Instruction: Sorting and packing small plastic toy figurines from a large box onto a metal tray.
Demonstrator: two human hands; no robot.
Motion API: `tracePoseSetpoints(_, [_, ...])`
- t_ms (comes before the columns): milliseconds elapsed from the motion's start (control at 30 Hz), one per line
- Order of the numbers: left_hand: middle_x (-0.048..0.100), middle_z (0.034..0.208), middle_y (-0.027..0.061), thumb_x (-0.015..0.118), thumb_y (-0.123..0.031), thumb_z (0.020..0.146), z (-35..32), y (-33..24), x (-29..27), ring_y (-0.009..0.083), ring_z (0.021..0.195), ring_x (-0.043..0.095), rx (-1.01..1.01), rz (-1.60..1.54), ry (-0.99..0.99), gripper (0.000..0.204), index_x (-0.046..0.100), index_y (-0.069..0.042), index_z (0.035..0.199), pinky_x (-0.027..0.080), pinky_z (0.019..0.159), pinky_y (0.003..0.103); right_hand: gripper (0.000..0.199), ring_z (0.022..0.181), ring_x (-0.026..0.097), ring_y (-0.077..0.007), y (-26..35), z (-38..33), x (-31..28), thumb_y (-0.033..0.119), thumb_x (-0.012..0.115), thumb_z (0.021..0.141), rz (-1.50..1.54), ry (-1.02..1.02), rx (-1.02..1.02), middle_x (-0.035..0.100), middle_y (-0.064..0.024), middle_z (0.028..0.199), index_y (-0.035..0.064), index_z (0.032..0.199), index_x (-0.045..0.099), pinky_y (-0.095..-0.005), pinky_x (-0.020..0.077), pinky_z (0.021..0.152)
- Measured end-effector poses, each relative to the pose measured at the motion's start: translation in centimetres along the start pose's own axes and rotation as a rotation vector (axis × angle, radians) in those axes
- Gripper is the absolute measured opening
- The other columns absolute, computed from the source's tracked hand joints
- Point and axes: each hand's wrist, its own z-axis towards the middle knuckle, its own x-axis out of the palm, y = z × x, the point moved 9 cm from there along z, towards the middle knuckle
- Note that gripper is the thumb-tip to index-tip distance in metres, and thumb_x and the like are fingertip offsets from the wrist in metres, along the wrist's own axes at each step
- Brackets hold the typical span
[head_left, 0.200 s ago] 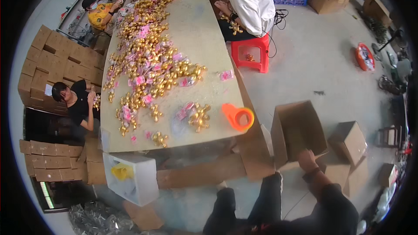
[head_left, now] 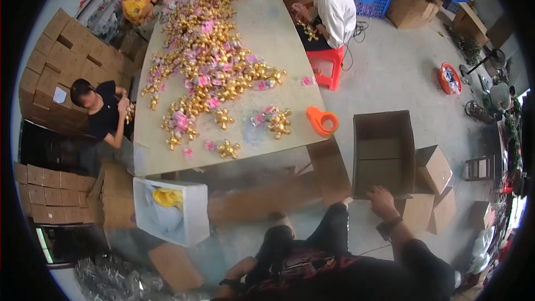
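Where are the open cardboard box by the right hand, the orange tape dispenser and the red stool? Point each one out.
open cardboard box (head_left: 383, 153), head view, on its inner floor.
orange tape dispenser (head_left: 321, 121), head view, on its orange body at the table corner.
red stool (head_left: 327, 59), head view, on its seat.

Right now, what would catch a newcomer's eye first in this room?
The heap of gold and pink trinkets spread along the long table, with seated people working at both sides. Next, the open cardboard box on the floor, the right hand on its near edge. An orange tape dispenser sits at the table's near corner.
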Motion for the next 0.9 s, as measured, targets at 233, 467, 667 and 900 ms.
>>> tracePoseSetpoints(233, [0.069, 0.09, 0.0223, 0.057, -0.033, 0.086, -2.0, -3.6, -5.6, 0.035, 0.083, 0.066, 0.173, -0.032, -0.045, 0.034, 0.07, -0.002, 0.09, 0.05, 0.075, 0.042, 0.01, 0.1, 0.058, -0.0332, 8.9, 0.6, -1.0, 0.007, 0.058, 0.079, 0.169, -0.175, 0.079, 0.059, -0.0137, 0.093, 0.0087, 0.087, 0.064, -0.0439, 0.049, 0.083])
tracePoseSetpoints(467, [0.067, 0.089, 0.0238, 0.06, -0.037, 0.083, -3.1, -2.9, -5.4, 0.0422, 0.082, 0.065, 0.321, 0.05, 0.013, 0.035, 0.07, -0.004, 0.086, 0.049, 0.071, 0.044, 0.018, 0.101, 0.059, -0.0362, 13.9, 3.5, 4.1, 0.002, 0.054, 0.078, 0.221, -0.007, 0.05, 0.061, -0.0163, 0.098, 0.0088, 0.093, 0.062, -0.0437, 0.0494, 0.086])
tracePoseSetpoints(667, [0.071, 0.087, 0.0226, 0.067, -0.037, 0.079, -5.5, -1.5, -7.7, 0.0304, 0.082, 0.069, 0.17, -0.062, -0.13, 0.036, 0.073, -0.002, 0.088, 0.05, 0.074, 0.041, 0.018, 0.098, 0.061, -0.0369, 14.7, 6.3, 5.4, 0.007, 0.058, 0.076, 0.145, 0.243, -0.125, 0.064, -0.0175, 0.094, 0.0074, 0.093, 0.061, -0.0465, 0.0506, 0.085])
tracePoseSetpoints(900, [0.071, 0.091, 0.0232, 0.065, -0.04, 0.081, -6.3, -1.5, -10.0, 0.0305, 0.088, 0.069, 0.026, -0.15, -0.244, 0.045, 0.071, 0.004, 0.094, 0.051, 0.077, 0.039, 0.025, 0.091, 0.063, -0.0407, 16.0, 9.0, 6.6, 0.011, 0.061, 0.065, 0.316, 0.475, -0.208, 0.067, -0.0198, 0.088, 0.0054, 0.089, 0.062, -0.0491, 0.0509, 0.08])
